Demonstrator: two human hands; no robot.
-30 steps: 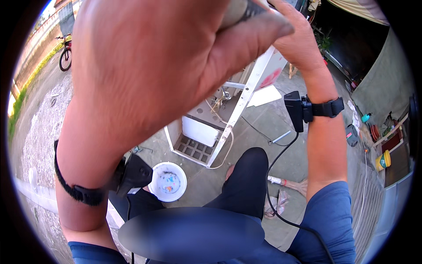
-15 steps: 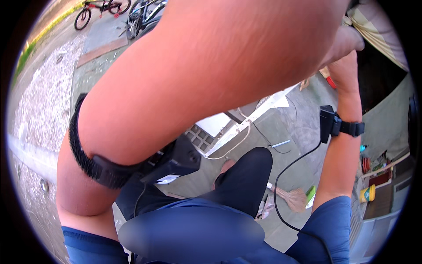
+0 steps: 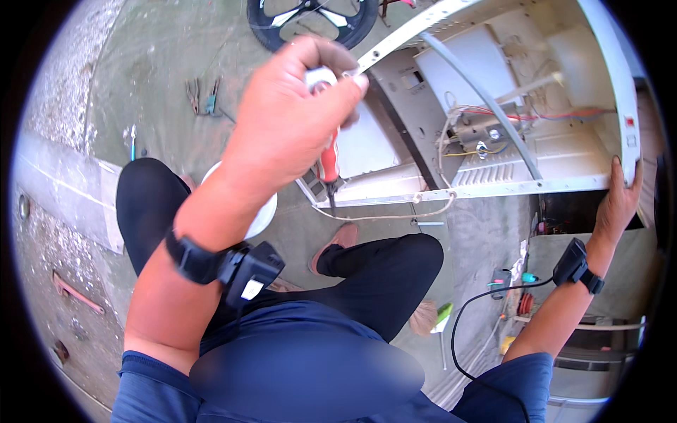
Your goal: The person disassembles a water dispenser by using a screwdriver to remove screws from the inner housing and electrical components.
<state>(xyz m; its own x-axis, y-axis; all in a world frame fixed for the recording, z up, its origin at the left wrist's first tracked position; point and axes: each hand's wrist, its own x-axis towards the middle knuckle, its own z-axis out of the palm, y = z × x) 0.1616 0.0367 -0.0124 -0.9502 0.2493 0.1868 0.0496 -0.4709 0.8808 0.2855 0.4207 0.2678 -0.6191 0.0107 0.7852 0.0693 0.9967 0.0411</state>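
My left hand point(image 3: 293, 116) is closed around a screwdriver with a red handle point(image 3: 328, 163). Its dark shaft points down, beside the near left corner of an open white metal appliance casing point(image 3: 493, 189). At the casing's right end, my right hand point(image 3: 620, 199) grips the rim, thumb and fingers on the edge. Inside the casing sit a metal motor point(image 3: 486, 134), red, yellow and blue wires, and a slanting grey bar point(image 3: 486, 92). A pale cord point(image 3: 395, 217) loops along the near side.
A black bicycle wheel point(image 3: 314, 17) is beyond the casing. Pliers point(image 3: 192, 96) and a teal-handled tool point(image 3: 211, 99) lie on the floor at left. A white basin point(image 3: 262, 217) is partly behind my left forearm. A pipe wrench point(image 3: 77, 292) lies further left, a broom point(image 3: 423, 317) near my right knee.
My left arm has swung back from the upper right to the casing's left side, where the screwdriver now shows. My right hand has moved down to the casing's rim. The view has shifted.
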